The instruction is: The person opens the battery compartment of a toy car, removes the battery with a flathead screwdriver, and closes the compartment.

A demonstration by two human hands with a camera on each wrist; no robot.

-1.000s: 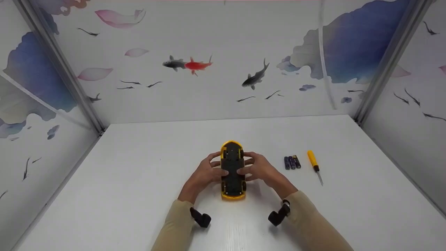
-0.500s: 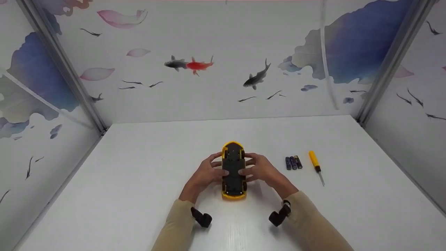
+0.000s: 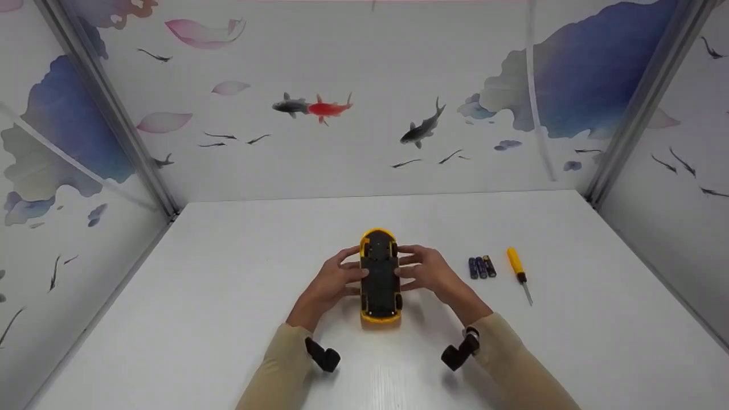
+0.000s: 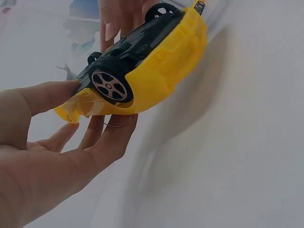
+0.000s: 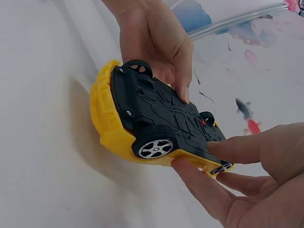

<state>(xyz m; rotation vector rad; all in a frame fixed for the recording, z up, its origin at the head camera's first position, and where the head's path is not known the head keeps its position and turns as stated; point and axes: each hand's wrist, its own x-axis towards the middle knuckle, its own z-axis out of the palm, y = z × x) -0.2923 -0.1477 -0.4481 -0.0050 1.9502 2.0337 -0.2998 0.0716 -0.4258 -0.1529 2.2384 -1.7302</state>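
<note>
Between the two hands is a yellow toy car, held upside down so its black underside faces up. My left hand grips its left side, thumb on the underside edge and fingers beneath the body, as the left wrist view shows on the car. From the other side my right hand pinches it, thumb on the black base. In the right wrist view the underside shows wheels, moulded lines and a small red part. The car appears raised off the table, with its shadow beneath.
Several dark batteries lie side by side right of the right hand. Farther right lies a screwdriver with a yellow handle. The white table is bounded by printed panels at the back and sides.
Both thumbs have drawn outward from the middle of the underside toward the car's edges. The car has shifted very slightly; the batteries and screwdriver lie as before.
</note>
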